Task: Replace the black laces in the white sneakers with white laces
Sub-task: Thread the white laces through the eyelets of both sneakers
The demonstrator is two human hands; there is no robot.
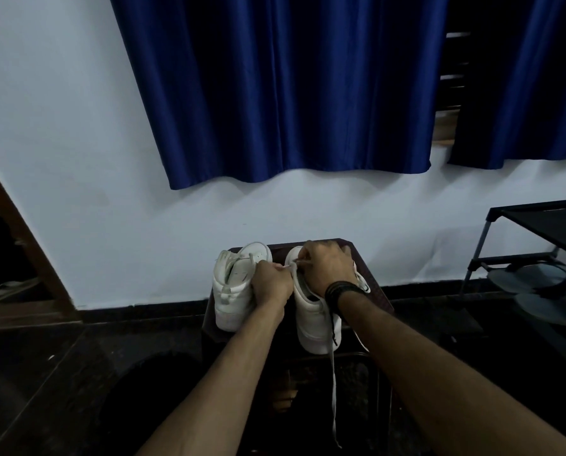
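- Blue curtains [275, 87] hung beyond the dark desk [367, 268].
- Both hands pinched the white lace [293, 266] over the right sneaker [311, 320], its long axis running near-to-far: left hand [271, 284], right hand [327, 268].

Both hands, left [270, 283] and right [327, 269], pinch white lace [333, 383] over right sneaker [314, 324]; left sneaker [234, 291] beside it on dark stool [375, 291].

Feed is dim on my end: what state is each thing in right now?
left sneaker: upright on stool, white-laced
right sneaker: being laced
white lace: one end dangling off stool
left hand: pinching lace
right hand: gripping lace
curtain: drawn
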